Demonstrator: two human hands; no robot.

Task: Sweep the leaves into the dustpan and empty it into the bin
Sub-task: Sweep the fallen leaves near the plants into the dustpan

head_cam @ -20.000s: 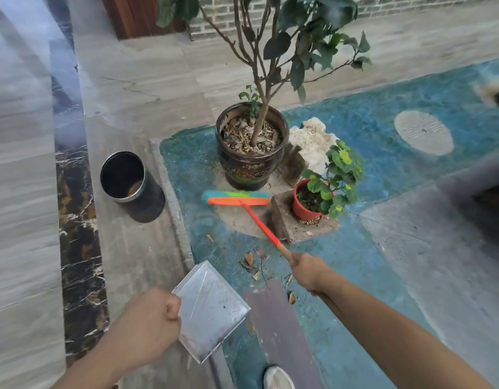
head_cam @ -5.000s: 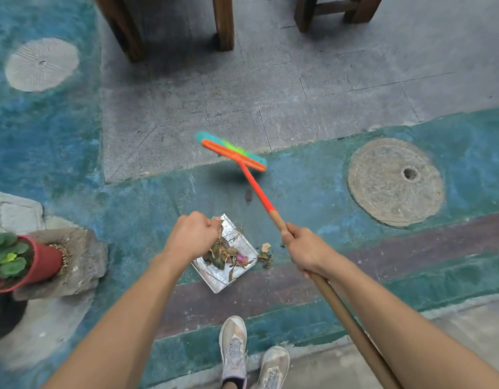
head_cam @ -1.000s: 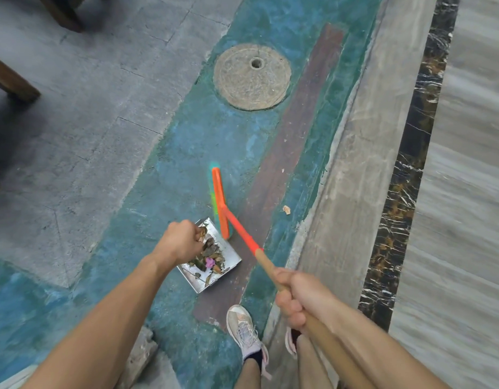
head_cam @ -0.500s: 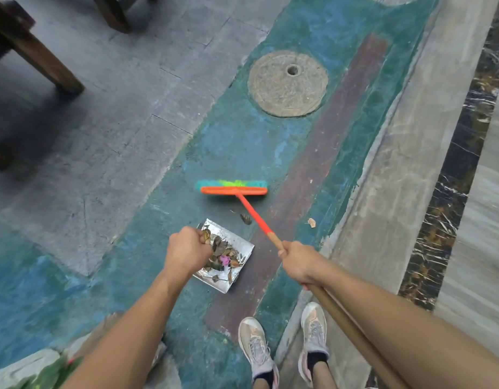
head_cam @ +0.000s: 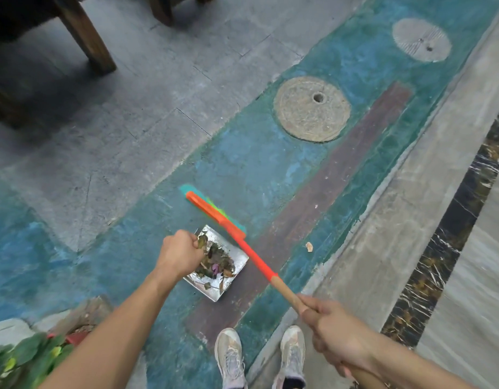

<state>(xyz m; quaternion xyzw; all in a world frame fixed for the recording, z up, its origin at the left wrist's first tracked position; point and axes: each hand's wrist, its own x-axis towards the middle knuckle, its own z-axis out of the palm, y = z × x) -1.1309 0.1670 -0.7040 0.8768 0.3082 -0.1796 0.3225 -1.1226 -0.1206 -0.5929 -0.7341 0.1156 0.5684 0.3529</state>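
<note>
A silver square dustpan [head_cam: 237,262] lies low over the teal floor, loaded with a heap of dry leaves [head_cam: 214,262] and a pink scrap. My left hand [head_cam: 178,255] grips its left edge in a fist. My right hand [head_cam: 334,331] grips the wooden handle of the broom [head_cam: 259,262]. The orange broom head [head_cam: 212,211] with green and teal bristles is just beyond the dustpan's far corner. One loose leaf [head_cam: 309,246] lies on the floor to the right. No bin is in view.
Two round stone covers [head_cam: 311,109] [head_cam: 421,39] are set in the teal floor ahead. Dark wooden furniture legs [head_cam: 87,37] stand at the upper left. A potted plant [head_cam: 21,357] is at the lower left. A raised stone kerb [head_cam: 405,209] runs along the right. My shoes [head_cam: 231,357] are below.
The broom head has swung from lying crosswise ahead of the dustpan to a slant by its far corner. The view has shifted, and my right hand sits lower and further right.
</note>
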